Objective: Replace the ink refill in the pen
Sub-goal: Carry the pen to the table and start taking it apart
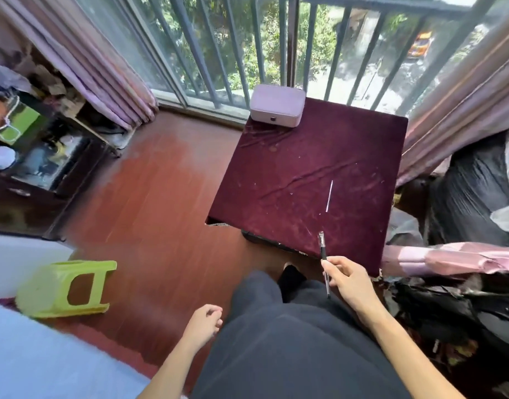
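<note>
Table (pixel 290 168) mid clear; box (pixel 277 105) far-left.

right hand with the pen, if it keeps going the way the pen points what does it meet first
Probably the near edge of the cloth-covered table, then the thin white refill lying farther along; height above the table is unclear.

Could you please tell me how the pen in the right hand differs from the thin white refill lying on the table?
The pen is dark and thicker, with a clear section near its far end; the refill is white and much thinner. The pen is held in the right hand at the table's near edge; the refill lies loose on the maroon cloth, untouched. Both are long, straight, and point roughly away from the person.
</note>
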### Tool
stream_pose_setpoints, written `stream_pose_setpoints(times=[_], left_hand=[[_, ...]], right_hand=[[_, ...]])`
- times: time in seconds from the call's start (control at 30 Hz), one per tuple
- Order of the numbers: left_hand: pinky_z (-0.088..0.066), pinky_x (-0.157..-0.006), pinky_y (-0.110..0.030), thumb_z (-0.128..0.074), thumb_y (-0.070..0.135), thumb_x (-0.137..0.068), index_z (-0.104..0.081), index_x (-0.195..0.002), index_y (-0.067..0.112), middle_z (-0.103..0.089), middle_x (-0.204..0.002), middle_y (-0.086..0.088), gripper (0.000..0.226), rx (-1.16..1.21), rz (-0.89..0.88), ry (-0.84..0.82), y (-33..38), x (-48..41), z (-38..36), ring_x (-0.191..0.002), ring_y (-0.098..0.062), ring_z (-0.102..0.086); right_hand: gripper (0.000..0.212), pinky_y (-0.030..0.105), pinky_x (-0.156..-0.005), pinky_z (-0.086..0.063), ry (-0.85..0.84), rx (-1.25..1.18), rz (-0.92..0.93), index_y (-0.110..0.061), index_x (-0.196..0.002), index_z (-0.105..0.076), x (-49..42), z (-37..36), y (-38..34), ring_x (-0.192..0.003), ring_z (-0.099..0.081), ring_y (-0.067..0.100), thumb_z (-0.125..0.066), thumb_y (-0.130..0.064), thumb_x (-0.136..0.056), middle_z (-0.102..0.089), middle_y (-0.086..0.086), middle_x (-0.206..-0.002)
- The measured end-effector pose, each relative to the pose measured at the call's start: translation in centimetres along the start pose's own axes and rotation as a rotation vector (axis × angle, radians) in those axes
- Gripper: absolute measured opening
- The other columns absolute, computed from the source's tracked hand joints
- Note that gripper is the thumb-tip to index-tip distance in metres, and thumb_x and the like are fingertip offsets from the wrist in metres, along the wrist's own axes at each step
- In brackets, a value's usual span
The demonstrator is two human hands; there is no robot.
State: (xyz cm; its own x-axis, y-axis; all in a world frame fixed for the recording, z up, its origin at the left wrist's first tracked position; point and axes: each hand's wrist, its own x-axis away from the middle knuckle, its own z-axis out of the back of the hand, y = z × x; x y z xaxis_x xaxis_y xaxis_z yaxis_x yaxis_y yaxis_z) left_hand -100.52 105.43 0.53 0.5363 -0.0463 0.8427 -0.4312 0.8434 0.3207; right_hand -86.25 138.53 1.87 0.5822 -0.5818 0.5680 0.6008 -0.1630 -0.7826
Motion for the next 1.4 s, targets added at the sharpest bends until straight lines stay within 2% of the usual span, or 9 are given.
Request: stream_pose_setpoints(times=[0.07, 0.23, 0.4, 0.63, 0.8, 1.0, 1.2, 1.33, 1.4], left_hand=[[-0.040, -0.051, -0.016, -0.055, 0.005, -0.099, -0.068, -0.099, 0.006, -0.066, -0.080, -0.006, 0.013, -0.079, 0.014, -0.004, 0.2, -0.5, 1.2, -0.061, -0.014, -0.052], [-0.038, -0.043, -0.004, -0.054, 0.004, -0.099, -0.067, -0.092, 0.005, -0.062, -0.071, 0.000, 0.015, -0.230, -0.003, -0.051, 3.4, -3.4, 5.2, -0.055, -0.007, -0.049], [-0.041, -0.045, -0.010, -0.054, 0.006, -0.099, -0.068, -0.098, 0.002, -0.065, -0.073, -0.003, 0.015, -0.281, -0.073, -0.109, 11.3, -8.6, 8.2, -0.057, -0.013, -0.054], [-0.050, -0.066, -0.021, -0.053, 0.014, -0.101, -0.068, -0.104, 0.012, -0.069, -0.085, -0.006, 0.015, -0.236, -0.374, -0.261, 26.2, -11.3, 5.6, -0.067, -0.013, -0.060], [-0.047, -0.058, -0.012, -0.054, 0.027, -0.101, -0.072, -0.108, 0.013, -0.071, -0.087, 0.001, 0.024, -0.127, -0.512, -0.413, 32.8, -7.6, 1.7, -0.067, -0.009, -0.059], [-0.046, -0.068, -0.016, -0.058, 0.035, -0.098, -0.073, -0.102, 0.013, -0.069, -0.078, 0.011, 0.027, -0.043, -0.568, -0.459, 34.9, -4.9, -0.8, -0.067, 0.004, -0.061], [-0.050, -0.075, -0.022, -0.051, 0.025, -0.100, -0.075, -0.098, 0.015, -0.068, -0.077, 0.011, 0.025, -0.047, -0.654, -0.398, 35.2, -3.8, -1.1, -0.071, -0.001, -0.061], [-0.053, -0.080, -0.031, -0.044, 0.019, -0.104, -0.072, -0.099, 0.013, -0.066, -0.081, 0.006, 0.029, -0.058, -0.705, -0.401, 35.4, -3.5, -0.6, -0.078, -0.011, -0.063], [-0.052, -0.070, -0.024, -0.041, 0.021, -0.105, -0.070, -0.101, 0.012, -0.061, -0.075, 0.007, 0.031, -0.030, -0.711, -0.445, 35.2, -3.6, -0.2, -0.071, -0.011, -0.062]], right_hand=[[0.010, 0.011, -0.064, -0.053, 0.012, -0.004, -0.009, -0.028, -0.092, -0.077, -1.4, -0.2, -1.6, -0.059, -0.064, -0.007, -0.073, -0.024, -0.101, -0.078, -0.013, -0.076], [0.007, 0.007, -0.060, -0.051, 0.082, -0.054, -0.045, -0.022, -0.096, -0.077, -4.0, -1.0, -5.1, -0.059, -0.064, -0.009, -0.072, -0.022, -0.101, -0.076, -0.002, -0.083], [0.007, 0.005, -0.060, -0.050, 0.175, -0.083, -0.080, -0.017, -0.102, -0.077, -5.8, -2.6, -8.1, -0.060, -0.065, -0.011, -0.071, -0.022, -0.102, -0.077, 0.000, -0.088], [0.007, 0.009, -0.064, -0.054, 0.235, -0.161, -0.078, -0.030, -0.096, -0.076, -7.9, -5.3, -11.3, -0.065, -0.068, -0.007, -0.072, -0.027, -0.101, -0.078, -0.014, -0.081], [0.003, 0.014, -0.064, -0.056, 0.237, -0.184, -0.080, -0.032, -0.095, -0.075, -8.7, -6.5, -12.8, -0.067, -0.069, -0.005, -0.077, -0.031, -0.097, -0.079, -0.014, -0.080], [0.012, 0.032, -0.073, -0.060, 0.241, -0.146, -0.069, -0.028, -0.090, -0.074, -8.8, -6.9, -13.8, -0.070, -0.068, 0.006, -0.082, -0.037, -0.092, -0.077, -0.004, -0.079], [0.013, 0.022, -0.068, -0.053, 0.190, -0.161, -0.048, -0.028, -0.090, -0.073, -8.6, -6.2, -14.4, -0.062, -0.064, -0.006, -0.085, -0.032, -0.088, -0.075, -0.020, -0.073], [0.010, 0.021, -0.068, -0.056, 0.175, -0.213, -0.031, -0.027, -0.085, -0.076, -8.4, -4.4, -14.9, -0.068, -0.068, 0.000, -0.086, -0.027, -0.088, -0.079, -0.009, -0.079], [0.005, 0.021, -0.069, -0.057, 0.237, -0.251, 0.001, -0.028, -0.089, -0.078, -8.5, -3.5, -15.3, -0.074, -0.070, 0.001, -0.082, -0.028, -0.092, -0.081, -0.008, -0.088]])
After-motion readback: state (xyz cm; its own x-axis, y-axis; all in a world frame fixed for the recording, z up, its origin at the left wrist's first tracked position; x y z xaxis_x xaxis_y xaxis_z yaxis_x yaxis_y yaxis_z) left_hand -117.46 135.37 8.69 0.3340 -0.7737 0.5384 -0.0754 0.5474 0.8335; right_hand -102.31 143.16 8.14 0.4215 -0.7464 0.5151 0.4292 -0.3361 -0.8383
